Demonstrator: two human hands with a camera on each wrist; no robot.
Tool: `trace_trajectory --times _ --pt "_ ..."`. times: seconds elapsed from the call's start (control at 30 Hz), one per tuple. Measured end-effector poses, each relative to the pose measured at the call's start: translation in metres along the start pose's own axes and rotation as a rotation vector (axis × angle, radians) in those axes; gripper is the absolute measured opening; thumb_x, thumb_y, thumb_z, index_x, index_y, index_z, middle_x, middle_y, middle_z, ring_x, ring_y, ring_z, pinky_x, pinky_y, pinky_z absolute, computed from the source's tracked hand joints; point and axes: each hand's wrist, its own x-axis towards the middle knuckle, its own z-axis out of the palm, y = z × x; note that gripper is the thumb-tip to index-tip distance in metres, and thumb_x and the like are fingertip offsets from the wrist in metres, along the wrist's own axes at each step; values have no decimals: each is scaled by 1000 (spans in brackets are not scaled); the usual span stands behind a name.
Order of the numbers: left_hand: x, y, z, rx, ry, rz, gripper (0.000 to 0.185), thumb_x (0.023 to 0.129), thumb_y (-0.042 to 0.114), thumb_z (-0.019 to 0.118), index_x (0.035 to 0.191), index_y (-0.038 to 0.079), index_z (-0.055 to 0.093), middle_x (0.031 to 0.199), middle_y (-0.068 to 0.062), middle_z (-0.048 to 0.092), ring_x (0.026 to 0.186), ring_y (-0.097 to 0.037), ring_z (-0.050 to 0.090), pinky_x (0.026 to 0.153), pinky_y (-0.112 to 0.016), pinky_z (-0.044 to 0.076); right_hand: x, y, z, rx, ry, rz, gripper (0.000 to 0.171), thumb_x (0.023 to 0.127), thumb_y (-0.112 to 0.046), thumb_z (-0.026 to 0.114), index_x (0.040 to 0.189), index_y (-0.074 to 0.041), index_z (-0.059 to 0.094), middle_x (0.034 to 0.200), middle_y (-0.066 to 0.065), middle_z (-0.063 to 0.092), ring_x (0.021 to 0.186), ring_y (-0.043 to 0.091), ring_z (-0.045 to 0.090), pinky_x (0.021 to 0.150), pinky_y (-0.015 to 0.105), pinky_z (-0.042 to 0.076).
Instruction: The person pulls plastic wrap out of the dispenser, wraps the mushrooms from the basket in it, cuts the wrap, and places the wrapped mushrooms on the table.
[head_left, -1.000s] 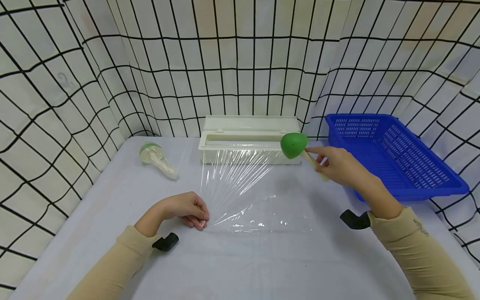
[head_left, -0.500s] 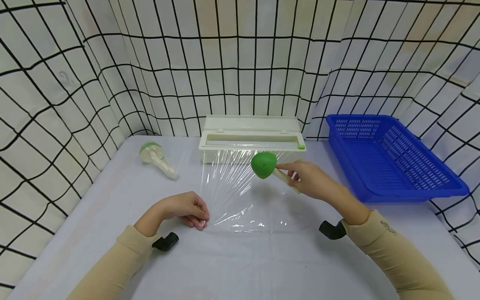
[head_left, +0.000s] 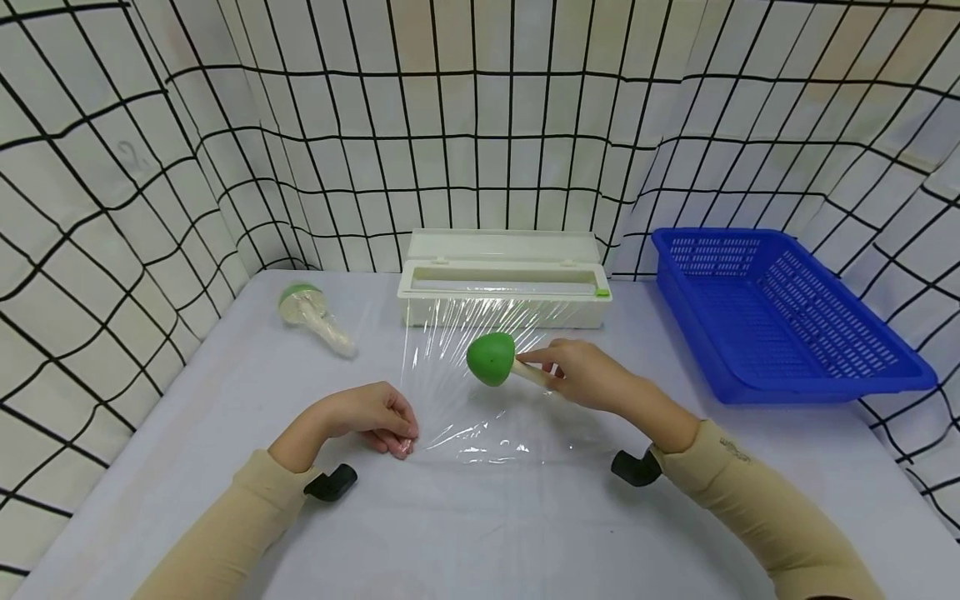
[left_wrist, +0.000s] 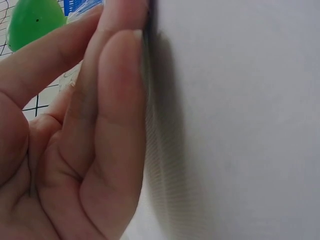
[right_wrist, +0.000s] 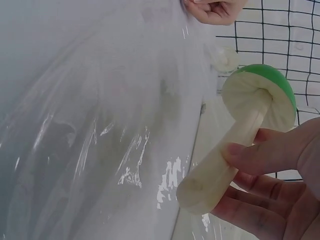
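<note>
Two green-capped toy mushrooms (head_left: pixel 491 359) (head_left: pixel 311 314) (one wrapped in film), one cling-film dispenser (head_left: pixel 502 279), one blue basket (head_left: pixel 780 312), and one pulled-out sheet of film (head_left: pixel 480 392) are here.

The left hand (head_left: pixel 371 419) lies low with its fingers curled, the tips pinched together. The right hand (head_left: pixel 585 375) is raised ahead of it, thumb and fingers curled in a grip, forearm stretched forward.

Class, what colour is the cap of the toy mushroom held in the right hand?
Green, on a cream stem; the mushroom shows best in the head view.
</note>
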Motion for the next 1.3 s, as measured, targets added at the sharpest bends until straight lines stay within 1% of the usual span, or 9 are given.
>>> trace_trajectory --times 0.13,0.23,0.33,0.47,0.73,0.93,1.17,1.3 --pt "0 0 0 -6 -4 0 9 94 4 66 94 -2 73 78 -4 72 69 -8 68 60 -19 52 4 1 7 -9 -13 -31 49 89 5 74 134 -15 70 95 2 65 83 16 64 70 27 54" --pt "-1 0 0 -8 -5 2 9 94 3 65 94 -2 73 78 -4 72 69 -8 69 60 -19 52 6 0 11 -8 -42 -55 50 89 7 73 133 -17 71 97 2 66 84 15 64 72 26 54" --pt "-1 1 1 -3 -8 2 10 94 3 65 95 -2 73 78 -4 72 69 -8 69 60 -19 52 9 -1 16 -10 -72 -89 50 90 8 71 132 -17 72 95 1 66 82 14 63 72 26 53" --pt "-1 3 2 6 -13 8 10 94 3 65 96 -3 73 78 -3 72 70 -8 69 61 -19 52 12 -4 20 -14 -88 -120 49 89 8 72 132 -16 72 93 2 66 81 15 62 71 25 53" --pt "0 3 1 14 -15 16 11 94 3 65 96 -3 73 78 -3 72 71 -9 70 61 -20 53 19 -9 27 -52 -123 -118 49 89 7 73 132 -18 72 95 2 66 80 15 60 70 26 51" --pt "0 2 0 10 -15 18 10 94 2 64 95 -3 73 79 -4 72 70 -9 69 61 -20 53 21 -9 31 -89 -114 -126 50 88 8 72 130 -19 73 95 2 66 80 15 59 69 25 49" --pt "3 4 -1 13 -36 14 10 94 2 64 93 -2 72 78 -4 72 70 -8 69 60 -19 52 22 -9 36 -89 -103 -128 51 86 10 70 129 -17 74 93 2 67 80 16 58 69 26 49" --pt "4 5 -1 20 -41 11 9 94 2 64 92 -2 72 77 -3 71 69 -8 69 60 -19 52 22 -8 37 -86 -89 -133 49 86 8 70 129 -16 74 95 2 68 77 15 57 66 25 47"
